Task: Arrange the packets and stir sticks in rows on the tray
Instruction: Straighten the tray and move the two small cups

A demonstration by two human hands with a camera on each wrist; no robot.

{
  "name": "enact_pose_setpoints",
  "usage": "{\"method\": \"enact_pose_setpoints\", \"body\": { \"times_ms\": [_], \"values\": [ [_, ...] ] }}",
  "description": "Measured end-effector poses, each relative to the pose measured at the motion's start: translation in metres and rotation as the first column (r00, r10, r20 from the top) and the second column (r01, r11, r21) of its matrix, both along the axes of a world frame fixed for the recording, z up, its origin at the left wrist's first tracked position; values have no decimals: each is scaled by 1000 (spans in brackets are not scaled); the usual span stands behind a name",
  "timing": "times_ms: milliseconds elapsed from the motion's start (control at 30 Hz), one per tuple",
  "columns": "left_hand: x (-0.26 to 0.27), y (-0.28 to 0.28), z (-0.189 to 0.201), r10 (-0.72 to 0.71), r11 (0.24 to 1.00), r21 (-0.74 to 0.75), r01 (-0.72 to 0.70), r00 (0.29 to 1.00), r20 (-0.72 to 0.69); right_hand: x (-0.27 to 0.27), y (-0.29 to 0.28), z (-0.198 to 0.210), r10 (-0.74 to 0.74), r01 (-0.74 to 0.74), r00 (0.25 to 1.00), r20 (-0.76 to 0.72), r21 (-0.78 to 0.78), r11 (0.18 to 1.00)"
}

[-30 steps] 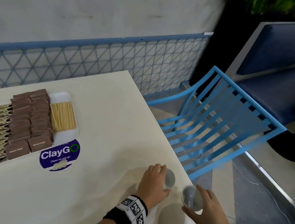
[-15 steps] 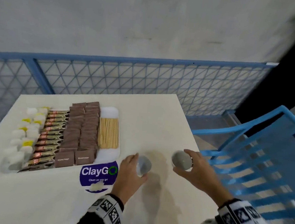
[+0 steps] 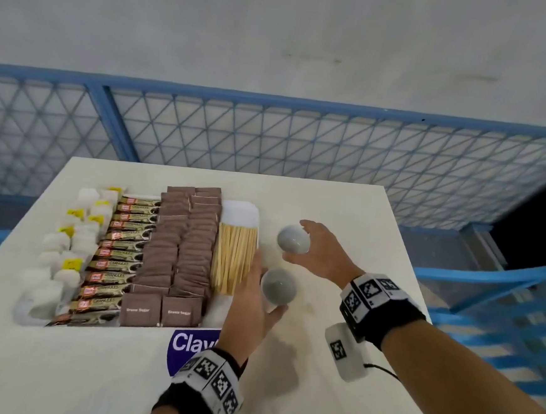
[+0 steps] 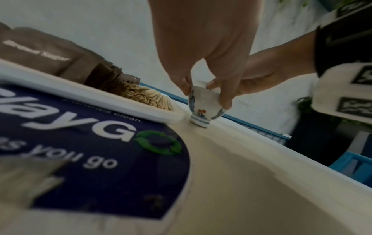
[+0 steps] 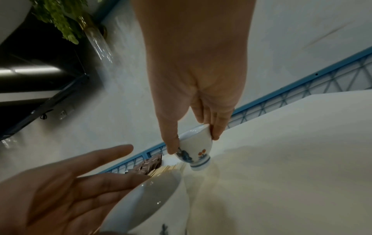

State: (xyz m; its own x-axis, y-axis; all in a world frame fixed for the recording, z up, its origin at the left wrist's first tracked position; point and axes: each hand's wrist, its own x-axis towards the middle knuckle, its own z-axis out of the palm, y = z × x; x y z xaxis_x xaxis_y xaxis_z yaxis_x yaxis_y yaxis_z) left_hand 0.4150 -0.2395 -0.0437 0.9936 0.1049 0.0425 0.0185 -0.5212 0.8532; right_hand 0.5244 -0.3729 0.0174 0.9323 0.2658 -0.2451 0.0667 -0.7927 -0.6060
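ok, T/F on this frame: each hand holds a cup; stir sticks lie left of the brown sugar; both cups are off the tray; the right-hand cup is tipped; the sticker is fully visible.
1. Each hand holds a small cup. True: left hand grips one cup, right hand the other cup.
2. Stir sticks lie left of the brown sugar packets. False: right of them.
3. Both cups are off the tray. True.
4. Right-hand cup is tipped. True.
5. ClayGo sticker fully visible. False: the left wrist covers part.
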Motion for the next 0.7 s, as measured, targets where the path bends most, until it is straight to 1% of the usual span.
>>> {"method": "enact_pose_setpoints", "body": {
  "times_ms": [100, 233, 367, 533, 633, 700],
  "values": [
    [4, 1, -2, 11, 998, -56, -11, 1000, -2, 9, 9, -9, 21, -21, 1000, -18, -5, 1000],
    [5, 0, -2, 0, 990, -137, -10, 998, -68, 14, 15, -19, -4, 7, 999, -49, 49, 999],
    [3, -2, 5, -11, 985, -170, -6, 995, -96, 16, 19, -24, -4, 8, 999, -50, 86, 996],
    [3, -2, 5, -20, 992, -128, 9, 996, -89, 16, 21, -24, -21, 26, 998, -51, 103, 994],
    [6, -1, 7, -27, 989, -150, 10, 993, -115, 15, 20, -28, -35, 43, 998, -60, 146, 988],
    [6, 0, 5, -42, 991, -128, 29, 994, -101, 13, 16, -28, -66, 75, 996, -58, 188, 979]
  ]
}}
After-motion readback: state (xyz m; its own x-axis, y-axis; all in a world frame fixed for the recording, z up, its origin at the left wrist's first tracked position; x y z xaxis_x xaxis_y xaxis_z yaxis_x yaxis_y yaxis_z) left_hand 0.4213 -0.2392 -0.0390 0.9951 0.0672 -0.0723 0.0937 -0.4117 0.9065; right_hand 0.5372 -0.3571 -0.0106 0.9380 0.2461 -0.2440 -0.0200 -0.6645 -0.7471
